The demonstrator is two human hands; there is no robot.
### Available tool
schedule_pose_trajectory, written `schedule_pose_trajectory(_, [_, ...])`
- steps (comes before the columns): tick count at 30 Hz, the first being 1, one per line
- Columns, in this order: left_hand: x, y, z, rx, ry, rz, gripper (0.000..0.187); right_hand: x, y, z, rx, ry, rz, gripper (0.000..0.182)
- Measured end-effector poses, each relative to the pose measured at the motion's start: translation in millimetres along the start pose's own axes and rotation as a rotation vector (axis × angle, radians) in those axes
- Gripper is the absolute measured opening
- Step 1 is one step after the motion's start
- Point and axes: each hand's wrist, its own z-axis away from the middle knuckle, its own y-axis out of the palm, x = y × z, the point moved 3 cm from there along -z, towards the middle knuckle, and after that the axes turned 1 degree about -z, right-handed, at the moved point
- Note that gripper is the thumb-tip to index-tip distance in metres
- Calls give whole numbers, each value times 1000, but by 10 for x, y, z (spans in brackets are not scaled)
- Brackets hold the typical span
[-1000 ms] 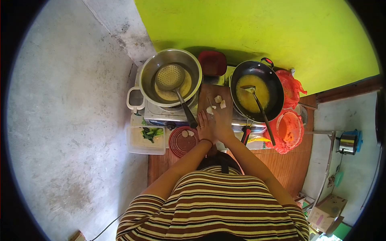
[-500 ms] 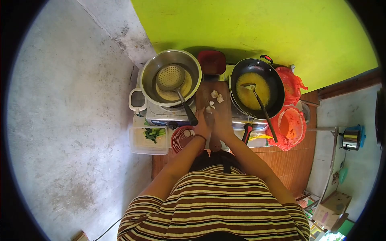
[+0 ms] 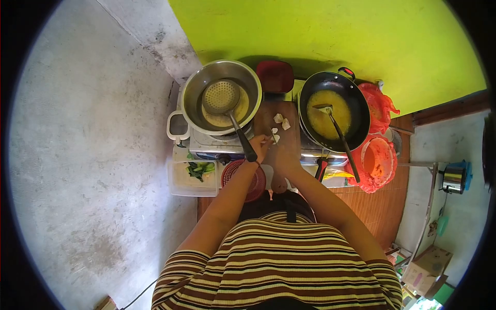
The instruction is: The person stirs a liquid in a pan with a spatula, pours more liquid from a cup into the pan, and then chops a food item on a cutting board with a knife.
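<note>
My left hand (image 3: 260,147) is over the left side of a wooden cutting board (image 3: 290,107). Its fingers are drawn together at small white pieces (image 3: 276,138), and what they pinch is too small to name. Close beside it, my right hand (image 3: 285,161) is low over the board; blur hides its fingers and anything in them. Larger pale chunks (image 3: 282,121) lie farther up the board, whose rounded handle (image 3: 279,183) points towards my body. Below my left wrist is a red perforated basket (image 3: 257,185).
Left of the board, a metal pot (image 3: 188,85) holds a perforated skimmer (image 3: 221,97). On the right, a black wok (image 3: 356,98) contains yellow liquid and a spatula (image 3: 338,129). A clear container (image 3: 178,188) with greens, a red bowl (image 3: 275,76) and red plastic bags (image 3: 373,160) surround the stove.
My left hand has moved up and its fingertips now meet at the white pieces. My right hand stays over the board. The view has shifted slightly.
</note>
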Motion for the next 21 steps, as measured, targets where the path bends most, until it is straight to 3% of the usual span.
schedule_pose_trajectory(13, [-14, -48, 2, 77, -65, -13, 13, -170, 252, -220, 80, -10, -21, 20])
schedule_pose_trajectory(17, [57, -5, -12, 58, -31, -20, 13, -439, 617, -369, -2, -53, -23, 20])
schedule_pose_trajectory(21, [41, 8, 10, 35, -47, 23, 14, -277, 430, -265, -14, -19, -35, 20])
